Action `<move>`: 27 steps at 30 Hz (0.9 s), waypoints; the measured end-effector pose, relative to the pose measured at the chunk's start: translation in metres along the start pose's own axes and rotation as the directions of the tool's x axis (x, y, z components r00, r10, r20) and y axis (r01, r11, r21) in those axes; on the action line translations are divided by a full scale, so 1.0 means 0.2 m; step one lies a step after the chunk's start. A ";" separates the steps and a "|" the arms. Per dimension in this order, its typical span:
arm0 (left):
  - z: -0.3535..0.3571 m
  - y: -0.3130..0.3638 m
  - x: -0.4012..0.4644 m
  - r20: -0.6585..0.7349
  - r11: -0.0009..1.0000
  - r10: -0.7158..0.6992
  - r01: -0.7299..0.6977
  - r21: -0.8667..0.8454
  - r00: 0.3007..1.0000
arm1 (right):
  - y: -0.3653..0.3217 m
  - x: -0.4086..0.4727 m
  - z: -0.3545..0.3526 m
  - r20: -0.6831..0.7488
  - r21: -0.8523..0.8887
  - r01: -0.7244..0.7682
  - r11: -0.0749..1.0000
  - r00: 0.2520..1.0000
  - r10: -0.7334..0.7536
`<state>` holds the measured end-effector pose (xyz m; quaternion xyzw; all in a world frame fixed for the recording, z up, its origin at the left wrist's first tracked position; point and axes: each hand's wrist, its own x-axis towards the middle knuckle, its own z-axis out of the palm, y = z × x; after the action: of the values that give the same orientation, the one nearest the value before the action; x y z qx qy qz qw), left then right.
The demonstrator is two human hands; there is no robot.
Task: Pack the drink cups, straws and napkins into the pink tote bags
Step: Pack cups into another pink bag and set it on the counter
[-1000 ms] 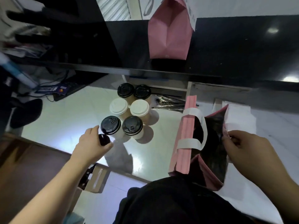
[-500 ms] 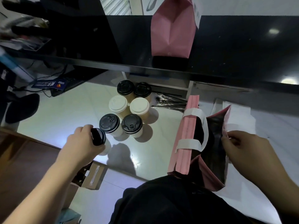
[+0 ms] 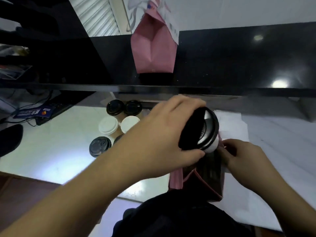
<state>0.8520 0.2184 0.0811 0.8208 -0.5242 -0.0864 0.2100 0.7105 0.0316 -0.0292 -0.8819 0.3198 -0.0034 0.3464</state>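
My left hand (image 3: 164,134) grips a black-lidded drink cup (image 3: 204,130), tilted, right above the mouth of the open pink tote bag (image 3: 176,181) at the counter's front. My right hand (image 3: 242,156) pinches the bag's right rim and holds it apart. Several more cups stand on the white counter to the left: two with black lids (image 3: 124,107) at the back, two with white lids (image 3: 118,124) in the middle, and a black-lidded one (image 3: 100,146) in front. My left hand hides a further cup beside it. A second pink tote bag (image 3: 153,48) stands on the black ledge above.
A black raised ledge (image 3: 222,65) runs across the back of the counter. White paper (image 3: 273,142) lies on the counter to the right of the bag. A keyboard and a blue card (image 3: 42,112) sit at the far left. My dark clothing (image 3: 179,218) fills the bottom middle.
My left hand has lifted the black-lidded cup from the front of the group and carried it right, over the open bag. My right hand has stayed on the bag's rim.
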 end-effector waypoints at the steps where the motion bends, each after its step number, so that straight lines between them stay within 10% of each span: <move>1: 0.05 0.00 0.06 0.051 0.999 0.027 -0.028 0.019 0.998 | 0.01 0.00 -0.01 0.003 -0.006 -0.007 1.000 1.000 0.007; 12: 0.44 -0.12 0.31 0.579 0.932 0.166 -0.319 0.172 0.798 | 0.08 0.01 -0.05 -0.020 -0.039 -0.031 0.999 0.999 0.030; 27: 0.79 -0.21 0.21 0.645 0.844 0.300 -0.510 0.164 0.703 | 0.07 -0.06 -0.02 -0.051 -0.044 -0.016 0.999 0.999 0.014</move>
<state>0.8482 0.1562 -0.0760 0.6360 -0.7392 -0.2015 -0.0922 0.6923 0.0278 -0.0329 -0.8866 0.3352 -0.0162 0.3184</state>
